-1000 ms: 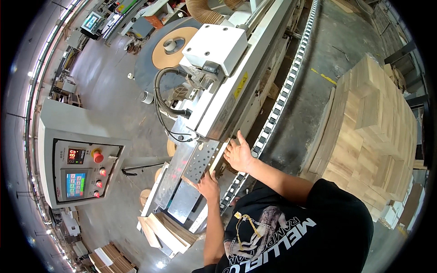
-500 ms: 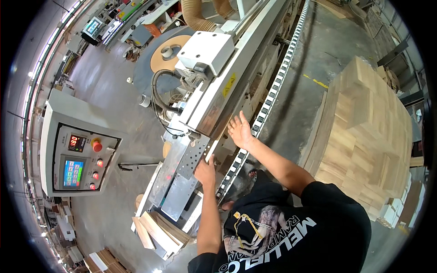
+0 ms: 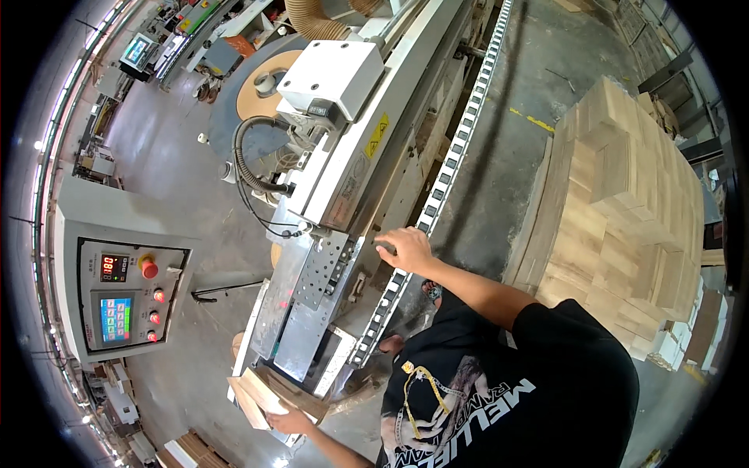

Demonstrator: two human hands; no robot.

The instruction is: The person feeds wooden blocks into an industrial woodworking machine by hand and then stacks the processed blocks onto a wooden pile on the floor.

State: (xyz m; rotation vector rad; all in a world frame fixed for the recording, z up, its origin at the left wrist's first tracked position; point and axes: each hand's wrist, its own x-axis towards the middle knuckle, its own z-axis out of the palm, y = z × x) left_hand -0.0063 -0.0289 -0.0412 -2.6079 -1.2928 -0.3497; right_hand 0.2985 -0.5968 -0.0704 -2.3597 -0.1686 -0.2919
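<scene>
My left hand (image 3: 290,422) is at the near end of the machine, its fingers closed on the end of a pale wooden board (image 3: 265,392). That board lies in a small stack of boards, and my hand partly covers its end. My right hand (image 3: 409,249) hovers over the right side of the machine bed, fingers bent and thumb apart, with nothing visible in it. Left of it are a perforated metal plate (image 3: 321,269) and a long white edge-banding machine (image 3: 343,183). Beneath my right hand runs a roller rail (image 3: 429,210).
A control box (image 3: 129,288) with a lit screen and red buttons stands at left. Behind the machine sits a large coil of banding (image 3: 269,86) near ribbed hoses (image 3: 312,19). A tall stack of wooden boards (image 3: 581,234) stands at right, beside my body.
My left hand has left the perforated plate and moved down to the small board stack. My right hand has come slightly nearer, its spread fingers now bent. The view has shifted slightly.
</scene>
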